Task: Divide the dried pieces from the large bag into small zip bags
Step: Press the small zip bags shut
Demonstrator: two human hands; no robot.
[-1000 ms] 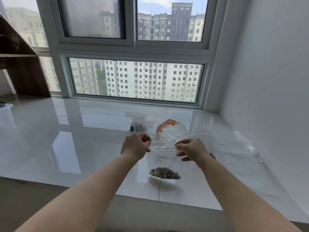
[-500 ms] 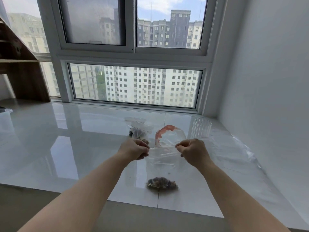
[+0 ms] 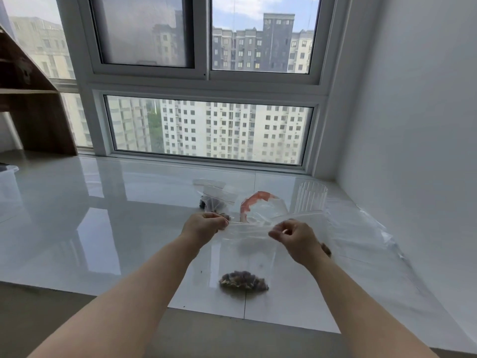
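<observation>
Fingers (image 3: 222, 223) of both your hands pinch the small zip bag's (image 3: 244, 254) horizontal seal strip, dried pieces (image 3: 244, 280) hanging below.

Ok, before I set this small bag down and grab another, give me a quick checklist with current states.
1. Left hand pinches small zip bag top: ok.
2. Right hand pinches top too: ok.
3. Dried pieces sit at bag's bottom: ok.
4. Zip fully sealed: cannot tell.
5. Bare white counter to its left for setting it down: ok.
6. Large bag with red rim stands open behind: ok.
</observation>
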